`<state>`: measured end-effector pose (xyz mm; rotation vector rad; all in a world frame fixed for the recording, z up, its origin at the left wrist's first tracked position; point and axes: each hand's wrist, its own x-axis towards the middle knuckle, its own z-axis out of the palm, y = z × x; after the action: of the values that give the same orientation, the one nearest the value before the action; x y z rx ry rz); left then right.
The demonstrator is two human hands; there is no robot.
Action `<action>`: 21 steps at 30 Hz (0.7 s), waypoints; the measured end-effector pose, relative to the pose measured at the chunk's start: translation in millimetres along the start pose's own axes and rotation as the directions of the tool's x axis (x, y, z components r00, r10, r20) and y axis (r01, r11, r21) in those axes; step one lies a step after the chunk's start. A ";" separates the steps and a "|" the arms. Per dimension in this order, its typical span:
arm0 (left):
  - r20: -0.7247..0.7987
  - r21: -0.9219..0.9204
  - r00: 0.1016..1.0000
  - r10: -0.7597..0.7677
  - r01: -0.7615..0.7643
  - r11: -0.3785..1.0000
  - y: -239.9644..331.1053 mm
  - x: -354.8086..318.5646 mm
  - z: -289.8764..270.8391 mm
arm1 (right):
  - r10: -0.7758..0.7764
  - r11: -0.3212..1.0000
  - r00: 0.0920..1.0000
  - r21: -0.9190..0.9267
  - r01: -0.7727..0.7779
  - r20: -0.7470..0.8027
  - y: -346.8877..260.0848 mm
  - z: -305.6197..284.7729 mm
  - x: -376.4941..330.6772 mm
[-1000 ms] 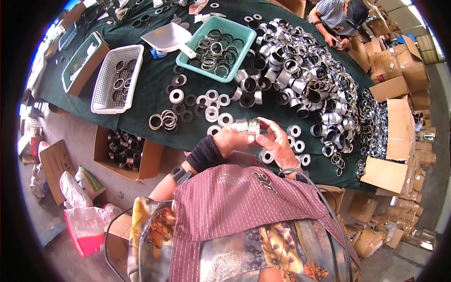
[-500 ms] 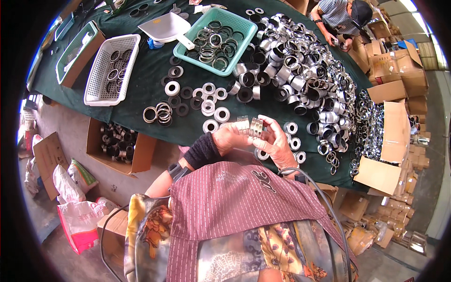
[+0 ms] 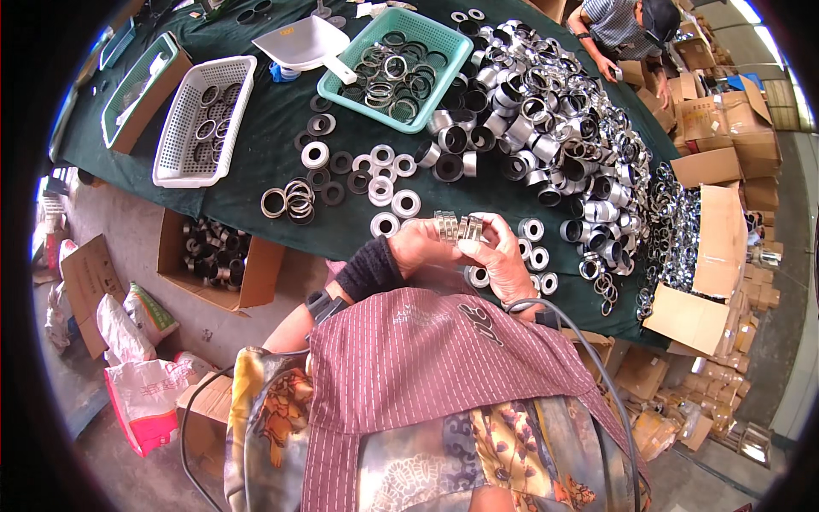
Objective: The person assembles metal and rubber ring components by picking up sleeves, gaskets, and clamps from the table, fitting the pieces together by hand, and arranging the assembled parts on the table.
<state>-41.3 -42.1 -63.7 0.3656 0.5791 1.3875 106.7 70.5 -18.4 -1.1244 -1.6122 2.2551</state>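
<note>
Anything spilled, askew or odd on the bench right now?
Nothing stands out. Both hands, left hand and right hand, hold a metal ring stack over the green table. The ring heap is loose but stays on the cloth.

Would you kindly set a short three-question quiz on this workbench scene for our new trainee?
1. True or false: both hands, left hand and right hand, hold the short stack of silver metal rings.
2. Which container holds loose metal rings: A) teal plastic basket, B) white plastic scoop?
3. Fill in: the white plastic basket rests on a dark ____ tablecloth.

Key: 1 true; 2 A; 3 green.
</note>
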 end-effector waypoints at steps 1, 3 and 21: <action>-0.002 -0.014 1.000 -0.004 0.004 1.000 0.6 -0.4 0.0 | -0.040 0.999 0.999 -0.008 0.040 -0.006 0.8 0.9 1.0; -0.007 -0.075 1.000 -0.027 0.026 0.997 -0.6 -1.0 -5.3 | -0.079 0.997 0.997 -0.016 0.079 -0.009 -0.4 3.3 2.6; -0.592 -0.209 0.800 -0.101 -0.031 0.977 -2.1 -43.5 -57.5 | -0.106 0.992 0.994 -0.065 0.108 0.028 -12.3 8.4 100.5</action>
<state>-76.4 -90.4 -104.1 -0.2803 0.9424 1.5104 26.5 121.1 -55.1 -1.0027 -1.7252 2.1712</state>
